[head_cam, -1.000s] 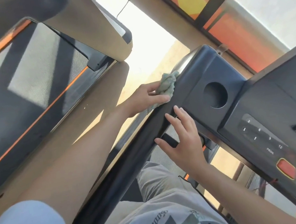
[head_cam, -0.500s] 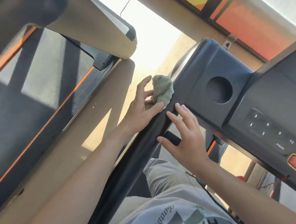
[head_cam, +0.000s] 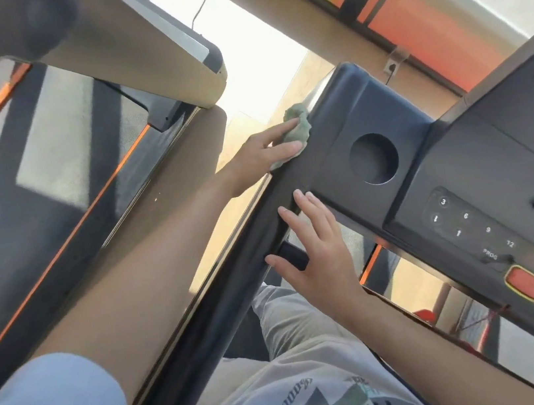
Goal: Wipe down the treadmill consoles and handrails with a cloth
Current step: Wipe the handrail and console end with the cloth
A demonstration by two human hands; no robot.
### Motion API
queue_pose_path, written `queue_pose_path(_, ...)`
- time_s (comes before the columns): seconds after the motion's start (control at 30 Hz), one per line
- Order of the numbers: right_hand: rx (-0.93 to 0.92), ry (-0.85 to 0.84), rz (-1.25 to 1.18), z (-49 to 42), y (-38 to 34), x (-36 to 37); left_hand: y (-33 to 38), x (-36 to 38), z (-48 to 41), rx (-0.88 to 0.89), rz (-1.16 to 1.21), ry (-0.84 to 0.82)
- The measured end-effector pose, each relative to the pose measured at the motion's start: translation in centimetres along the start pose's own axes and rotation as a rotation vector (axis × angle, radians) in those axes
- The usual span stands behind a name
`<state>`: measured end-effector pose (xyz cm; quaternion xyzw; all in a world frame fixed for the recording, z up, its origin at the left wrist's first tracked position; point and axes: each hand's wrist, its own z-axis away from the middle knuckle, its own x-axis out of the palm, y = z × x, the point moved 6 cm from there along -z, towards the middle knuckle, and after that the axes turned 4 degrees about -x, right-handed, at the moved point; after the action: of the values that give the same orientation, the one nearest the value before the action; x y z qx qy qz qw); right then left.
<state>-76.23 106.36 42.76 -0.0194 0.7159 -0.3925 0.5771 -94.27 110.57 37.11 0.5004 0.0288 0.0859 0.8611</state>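
Note:
A crumpled green cloth (head_cam: 298, 123) lies against the outer left side of the black treadmill console (head_cam: 459, 152), where the console meets the black handrail (head_cam: 236, 283). My left hand (head_cam: 263, 154) presses the cloth there with straight fingers, thumb along its lower edge. My right hand (head_cam: 317, 250) rests on the inner side of the same handrail, fingers spread and straight, thumb beside a small black block on the rail. A round cup hole (head_cam: 373, 158) sits just right of the cloth.
The console face carries numbered keys (head_cam: 466, 221) and an orange-red button (head_cam: 525, 283). A second treadmill (head_cam: 46, 173) with an orange stripe stands to the left, its tan arm (head_cam: 145, 47) overhead. An orange window frame (head_cam: 411, 17) lies beyond.
My left hand has slid the cloth further up the console's side and flattened over it. My right hand has stayed on the handrail.

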Motion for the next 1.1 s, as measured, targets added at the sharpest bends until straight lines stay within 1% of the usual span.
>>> queue_pose_path(0.2,-0.003,-0.002,-0.004,-0.1,0.0,-0.1,2.5,0.0,-2.8,0.021,-0.072,-0.051)
queue_pose_path(0.37,0.014,-0.005,0.005,-0.1,0.0,0.0,1.5,0.1,-1.4,0.005,-0.051,-0.059)
queue_pose_path(0.6,-0.008,0.003,0.017,0.0,-0.1,0.1,-2.8,0.2,5.9,-0.056,-0.019,-0.024)
queue_pose_path(0.77,-0.016,0.017,0.004,0.2,-0.3,0.4,-7.0,0.1,12.0,-0.115,0.052,0.02)
queue_pose_path(0.9,-0.003,0.022,-0.036,0.5,-0.2,0.8,-9.7,0.4,16.7,-0.174,0.005,0.048)
queue_pose_path(1.1,0.002,0.02,-0.018,0.7,-0.1,1.1,-12.5,0.6,23.7,-0.278,-0.114,0.072)
